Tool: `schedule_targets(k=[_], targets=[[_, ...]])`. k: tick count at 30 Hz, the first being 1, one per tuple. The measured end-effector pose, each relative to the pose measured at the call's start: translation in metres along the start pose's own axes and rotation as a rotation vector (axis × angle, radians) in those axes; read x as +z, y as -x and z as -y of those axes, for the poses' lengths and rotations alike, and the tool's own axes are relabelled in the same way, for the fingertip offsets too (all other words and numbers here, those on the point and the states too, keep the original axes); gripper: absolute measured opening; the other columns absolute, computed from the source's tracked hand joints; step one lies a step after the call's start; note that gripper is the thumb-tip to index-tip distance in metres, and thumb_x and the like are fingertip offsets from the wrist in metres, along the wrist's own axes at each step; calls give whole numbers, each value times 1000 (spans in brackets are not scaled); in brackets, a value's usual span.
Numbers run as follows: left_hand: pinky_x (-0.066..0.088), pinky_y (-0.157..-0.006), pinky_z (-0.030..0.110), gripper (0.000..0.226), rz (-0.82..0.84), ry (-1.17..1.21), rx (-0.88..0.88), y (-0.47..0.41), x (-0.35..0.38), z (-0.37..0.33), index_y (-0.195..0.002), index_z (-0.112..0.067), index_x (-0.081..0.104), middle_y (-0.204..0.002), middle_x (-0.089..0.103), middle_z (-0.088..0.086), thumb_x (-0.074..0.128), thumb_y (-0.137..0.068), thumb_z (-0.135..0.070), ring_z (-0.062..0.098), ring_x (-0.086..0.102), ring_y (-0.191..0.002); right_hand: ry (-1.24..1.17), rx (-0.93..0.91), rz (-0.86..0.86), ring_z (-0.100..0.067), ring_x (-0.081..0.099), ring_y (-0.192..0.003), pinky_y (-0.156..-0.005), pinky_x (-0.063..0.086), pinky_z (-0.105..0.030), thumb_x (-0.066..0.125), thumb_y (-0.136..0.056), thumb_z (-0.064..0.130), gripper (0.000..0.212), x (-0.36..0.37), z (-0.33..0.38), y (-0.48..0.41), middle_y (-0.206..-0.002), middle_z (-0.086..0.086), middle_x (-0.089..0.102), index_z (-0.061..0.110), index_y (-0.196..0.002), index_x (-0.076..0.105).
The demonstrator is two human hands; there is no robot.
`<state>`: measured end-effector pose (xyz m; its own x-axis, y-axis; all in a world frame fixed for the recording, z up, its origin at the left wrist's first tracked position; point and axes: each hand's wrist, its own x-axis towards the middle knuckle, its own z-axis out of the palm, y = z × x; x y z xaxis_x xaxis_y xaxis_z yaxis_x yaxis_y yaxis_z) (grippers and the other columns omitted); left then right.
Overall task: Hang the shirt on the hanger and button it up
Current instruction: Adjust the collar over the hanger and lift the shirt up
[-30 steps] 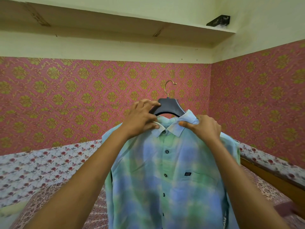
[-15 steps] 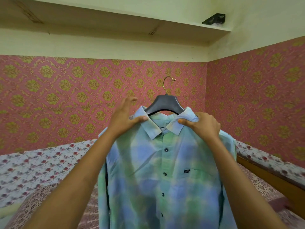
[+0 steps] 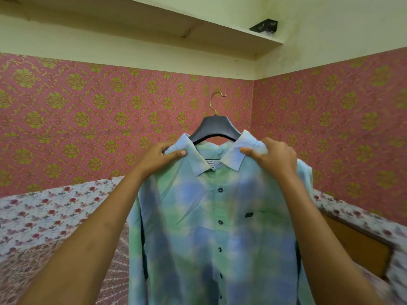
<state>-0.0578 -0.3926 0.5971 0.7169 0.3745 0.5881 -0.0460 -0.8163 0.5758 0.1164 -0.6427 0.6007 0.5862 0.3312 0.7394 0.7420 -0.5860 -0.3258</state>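
Pink wallpaper [image 3: 88, 119] with gold medallions backs a floral-sheeted bed [image 3: 44, 216] at 8 o'clock. The left hand [image 3: 158, 158] has a pinching grip on the soft, washed-plaid shirt [image 3: 209, 238] beside its crisp collar [image 3: 198, 164]. The shirt hangs at centre on a smooth dark hanger [image 3: 214, 127], its brass hook [image 3: 214, 102] at 12 o'clock. The right hand [image 3: 276, 158] pinches the other collar side. Level both shoulders evenly before buttoning.

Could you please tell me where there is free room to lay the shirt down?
The floral bedsheet lies bare, left of the shirt, below the wallpaper. It is crowded at the collar, where the left hand and right hand grip beside the hanger.
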Motion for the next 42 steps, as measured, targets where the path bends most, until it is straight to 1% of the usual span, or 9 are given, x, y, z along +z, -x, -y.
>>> schedule_targets(k=[2, 5, 8, 11, 20, 30, 33, 39, 42], targets=[[21, -46, 20, 50, 24, 89, 40, 4, -7, 0, -55, -21, 36, -50, 33, -11, 55, -59, -67, 3, 30, -45, 96, -20, -120, -38, 60, -81, -64, 28, -35, 35, -62, 84, 70, -8, 2, 18, -80, -17, 65, 15, -69, 41], [28, -48, 23, 61, 68, 178, 89, 3, -12, 1, -64, -4, 50, -60, 42, 1, 59, -59, -64, 10, 39, -52, 128, 39, -198, -36, 58, -72, -62, 28, -33, 40, -63, 79, 61, -26, 9, 34, -71, -15, 62, 20, -57, 29], [31, -44, 17, 52, 122, 199, 100, 0, -15, -3, -62, -14, 56, -58, 47, -4, 59, -56, -65, 4, 42, -47, 144, 170, -143, -37, 59, -80, -64, 28, -34, 50, -68, 75, 59, -40, 20, 49, -79, -16, 64, 20, -58, 30], [39, -52, 25, 43, 173, 240, 125, -3, -7, -16, -63, -24, 63, -55, 54, -10, 61, -56, -66, 3, 48, -51, 138, 252, -95, -37, 59, -86, -66, 30, -37, 51, -68, 75, 59, -58, 17, 65, -84, -15, 65, 19, -62, 36], [39, -59, 28, 59, 299, 427, 312, 5, 44, -107, -80, -8, 66, -69, 58, -2, 62, -58, -63, 10, 50, -62, 319, 364, -237, -33, 56, -77, -64, 29, -35, 39, -61, 77, 59, -171, -8, 121, -58, 3, 40, 18, -61, 33], [36, -60, 30, 63, 411, 421, 516, 75, 183, -291, -77, -14, 62, -68, 58, 0, 54, -59, -73, 14, 49, -62, 377, 610, -359, -14, 34, -46, -46, 18, -33, 61, -53, 75, 67, -361, -103, 246, -47, 1, 31, 16, -50, 31], [26, -55, 29, 67, 464, 517, 583, 113, 232, -368, -67, -6, 52, -62, 42, -1, 55, -59, -72, 12, 37, -56, 444, 678, -410, -16, 32, -47, -46, 16, -33, 66, -59, 70, 66, -432, -135, 296, -49, 1, 29, 18, -51, 26], [21, -54, 30, 51, 536, 638, 708, 173, 311, -500, -53, -21, 38, -55, 31, -7, 66, -71, -60, 8, 29, -50, 648, 770, -482, -24, 43, -59, -46, 17, -32, 63, -68, 67, 62, -555, -175, 366, -51, 1, 37, 18, -53, 29], [21, -55, 30, 70, 561, 668, 760, 196, 344, -557, -64, -1, 46, -59, 35, 1, 62, -66, -69, 13, 33, -54, 715, 819, -531, -26, 45, -61, -46, 17, -32, 63, -68, 67, 62, -601, -194, 394, -52, 1, 38, 17, -54, 28]])
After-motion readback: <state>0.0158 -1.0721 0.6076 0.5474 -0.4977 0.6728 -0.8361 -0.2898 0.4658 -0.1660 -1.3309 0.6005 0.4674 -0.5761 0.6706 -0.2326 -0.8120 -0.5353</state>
